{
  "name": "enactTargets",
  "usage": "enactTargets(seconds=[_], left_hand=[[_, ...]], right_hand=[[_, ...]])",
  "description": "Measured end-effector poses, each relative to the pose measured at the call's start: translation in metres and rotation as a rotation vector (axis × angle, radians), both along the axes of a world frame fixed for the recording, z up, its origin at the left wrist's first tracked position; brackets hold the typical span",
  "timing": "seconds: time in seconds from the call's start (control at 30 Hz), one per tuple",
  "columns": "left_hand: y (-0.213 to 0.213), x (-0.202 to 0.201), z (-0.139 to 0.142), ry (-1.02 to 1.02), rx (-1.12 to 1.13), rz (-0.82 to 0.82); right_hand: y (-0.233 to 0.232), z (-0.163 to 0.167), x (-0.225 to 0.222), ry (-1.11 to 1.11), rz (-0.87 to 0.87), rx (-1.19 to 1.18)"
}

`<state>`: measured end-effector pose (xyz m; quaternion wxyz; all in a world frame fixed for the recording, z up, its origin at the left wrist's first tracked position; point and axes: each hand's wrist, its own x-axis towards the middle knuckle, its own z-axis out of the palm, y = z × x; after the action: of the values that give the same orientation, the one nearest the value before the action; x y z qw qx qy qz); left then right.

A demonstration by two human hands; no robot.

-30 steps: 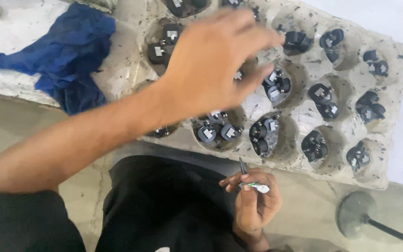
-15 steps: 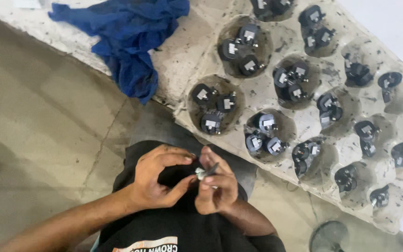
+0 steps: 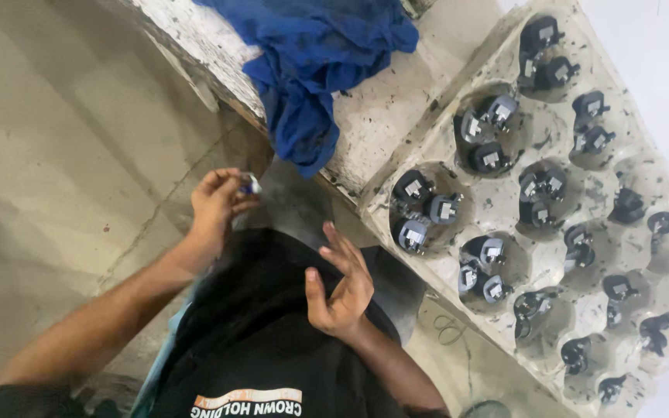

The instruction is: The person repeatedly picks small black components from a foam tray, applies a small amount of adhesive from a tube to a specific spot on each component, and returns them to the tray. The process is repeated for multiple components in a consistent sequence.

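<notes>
The person's left hand (image 3: 217, 203) is raised out to the side over the concrete floor (image 3: 56, 155), fingertips pinched shut around a small grey-and-black metal part (image 3: 251, 183) that barely shows past the fingers. The right hand (image 3: 340, 284) hovers above the lap with palm up and fingers spread loosely, holding nothing. Beside it, on the worn white bench (image 3: 373, 124), sits a moulded grey pulp tray (image 3: 505, 166) whose cups hold more small black parts with grey faces (image 3: 427, 209), and a crumpled blue cloth (image 3: 311, 70) hangs over the bench edge. My worry is that pinch: the part is tiny, held only at the tips, over bare floor, so a slip could send it rolling away. The tray also overhangs the bench slightly; an elbow could jog it.
</notes>
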<state>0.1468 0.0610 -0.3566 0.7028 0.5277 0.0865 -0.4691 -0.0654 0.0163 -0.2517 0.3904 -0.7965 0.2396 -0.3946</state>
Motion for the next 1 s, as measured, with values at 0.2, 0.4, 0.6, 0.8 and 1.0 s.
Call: enactTargets(seconds=[0.2, 0.4, 0.6, 0.8, 1.0], left_hand=[[-0.063, 0.070, -0.068, 0.025, 0.163, 0.166], [-0.110, 0.106, -0.080, -0.020, -0.094, 0.490], [-0.079, 0.072, -0.076, -0.669, 0.244, 0.670], [-0.042, 0.108, -0.023, -1.272, 0.035, 0.586], [-0.056, 0.189, 0.084, -1.781, 0.063, 0.391]], right_hand=[[-0.001, 0.002, 0.007, 0.160, 0.016, 0.118], [-0.003, 0.002, 0.018, 0.182, -0.009, 0.178], [-0.010, 0.005, 0.006, 0.175, -0.036, 0.200], [-0.012, 0.010, -0.002, 0.152, 0.038, 0.193], [-0.009, 0.028, -0.011, 0.125, 0.121, 0.149]])
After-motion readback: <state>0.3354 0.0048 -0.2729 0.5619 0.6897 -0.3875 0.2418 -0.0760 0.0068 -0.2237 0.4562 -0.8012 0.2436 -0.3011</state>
